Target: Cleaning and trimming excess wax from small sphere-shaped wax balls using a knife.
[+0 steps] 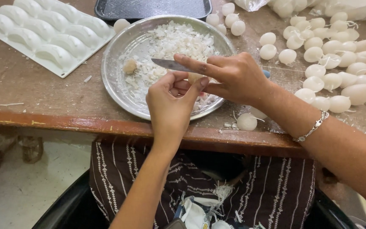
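My left hand pinches a small cream wax ball over the round metal dish. Its fingers hide most of the ball. My right hand grips a knife; its bare blade points left across the dish, with my forefinger along the top, right by the ball. White wax shavings fill the dish, and a tan lump lies among them at the left.
A white mould tray with oval cavities lies at the far left. A dark baking tray sits behind the dish. Several white wax eggs crowd the table's right side, one near the front edge.
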